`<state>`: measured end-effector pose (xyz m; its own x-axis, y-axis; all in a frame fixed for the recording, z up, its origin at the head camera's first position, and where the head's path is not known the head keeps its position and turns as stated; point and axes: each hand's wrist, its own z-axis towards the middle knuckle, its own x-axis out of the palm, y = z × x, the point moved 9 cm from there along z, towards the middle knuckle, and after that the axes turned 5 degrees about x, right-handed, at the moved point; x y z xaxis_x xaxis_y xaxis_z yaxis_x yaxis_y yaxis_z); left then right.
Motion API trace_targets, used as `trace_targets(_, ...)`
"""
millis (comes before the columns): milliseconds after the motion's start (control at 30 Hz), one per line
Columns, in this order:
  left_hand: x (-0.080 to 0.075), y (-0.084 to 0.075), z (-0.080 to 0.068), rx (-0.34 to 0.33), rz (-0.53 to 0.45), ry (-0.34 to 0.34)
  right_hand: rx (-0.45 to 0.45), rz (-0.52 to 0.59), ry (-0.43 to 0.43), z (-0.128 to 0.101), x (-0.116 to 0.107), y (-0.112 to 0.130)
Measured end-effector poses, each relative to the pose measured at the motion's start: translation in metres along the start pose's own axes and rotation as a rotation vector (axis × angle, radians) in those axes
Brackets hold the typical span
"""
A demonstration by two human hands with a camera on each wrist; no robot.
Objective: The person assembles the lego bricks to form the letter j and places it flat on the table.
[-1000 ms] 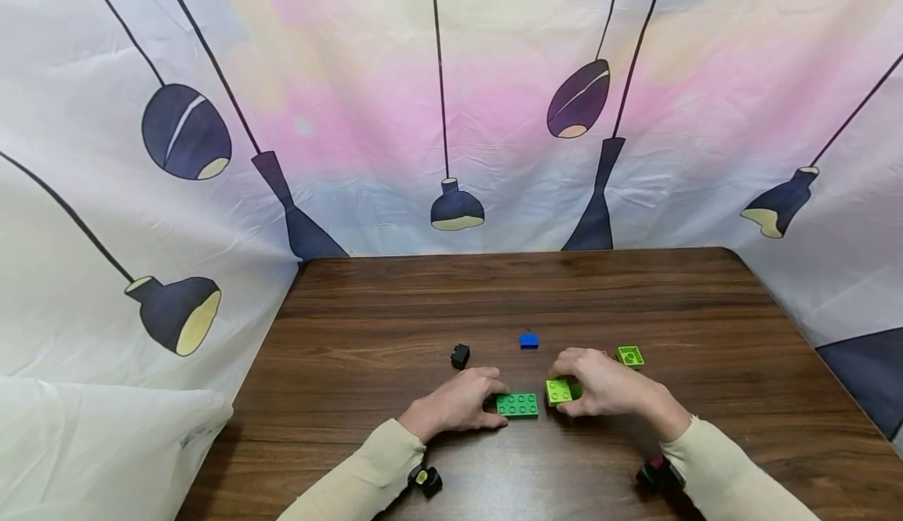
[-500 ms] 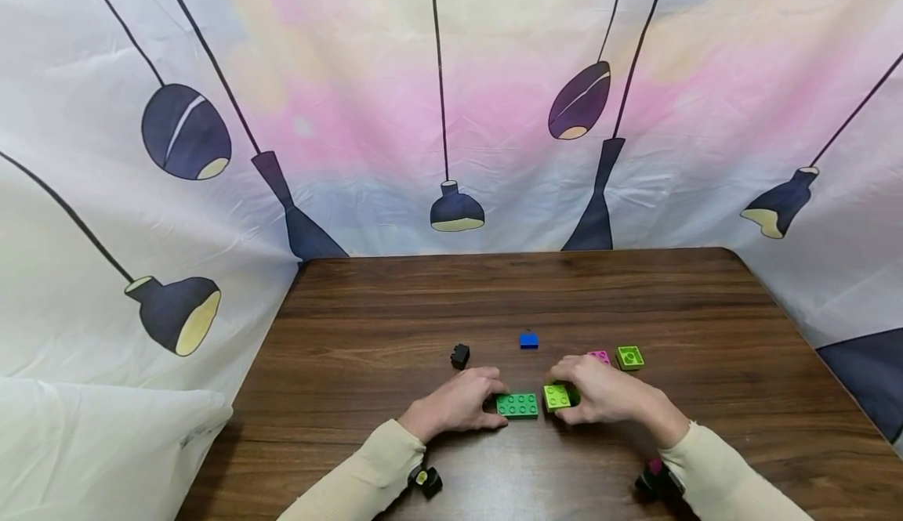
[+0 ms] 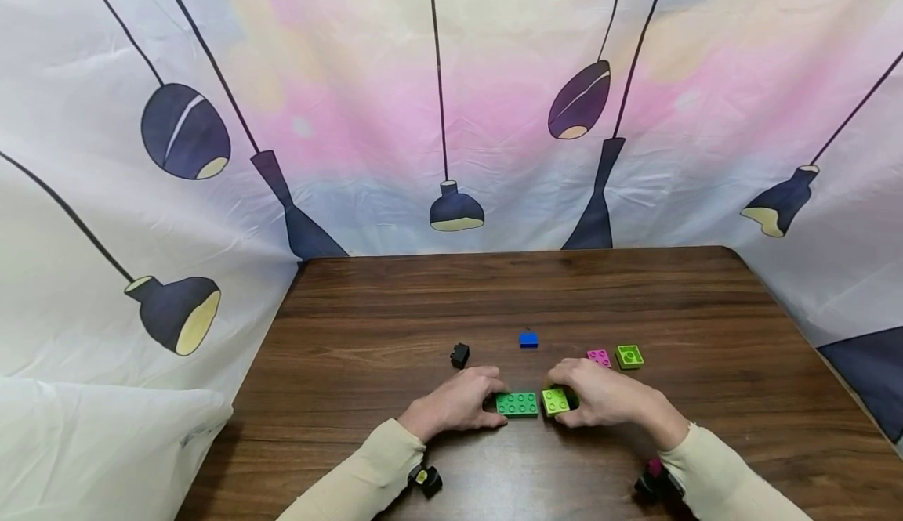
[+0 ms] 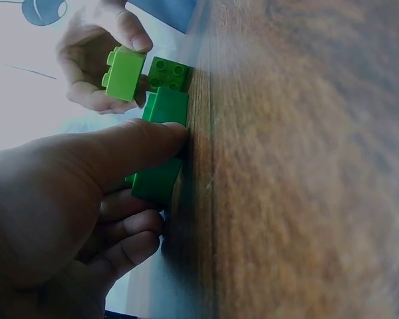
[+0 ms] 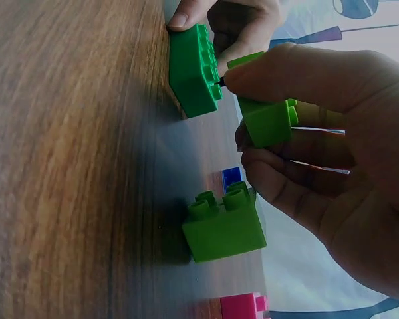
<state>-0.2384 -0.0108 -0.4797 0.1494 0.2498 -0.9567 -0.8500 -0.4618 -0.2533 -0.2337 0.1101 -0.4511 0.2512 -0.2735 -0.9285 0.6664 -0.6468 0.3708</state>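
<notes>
Shifted left and lower since a second ago: right hand [image 3: 600,396] with lime brick [image 3: 555,401], now just beside right end of long green brick [image 3: 517,403]; pink brick [image 3: 599,357], hidden before, uncovered behind it. Right fingers [image 5: 299,80] and thumb curled round lime brick [image 5: 269,119], held off the table [image 3: 395,309], studs up. Left hand [image 3: 458,403] unmoved, fingers [image 4: 130,143] curled against left end of long green brick [image 4: 161,143], pinning it flat on the wood. Second dark green brick [image 5: 223,226] lying on table under right hand, near the held one. Behind: black brick [image 3: 459,355], blue brick [image 3: 528,339], lime square brick [image 3: 629,356] just beside pink. Backdrop: printed lamp curtain [image 3: 451,98].
</notes>
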Motion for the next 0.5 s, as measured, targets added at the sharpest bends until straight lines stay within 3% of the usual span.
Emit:
trace_targets(267, 0.0002, 0.0000, 0.0007, -0.001, 0.005, -0.002, -0.050, -0.019, 0.013, 0.0012, 0.0020, 0.0063)
trace_targets(500, -0.0003, -0.0001, 0.0006, -0.006, -0.002, 0.003, -0.038, -0.016, 0.029, 0.0020, 0.0042, 0.0072)
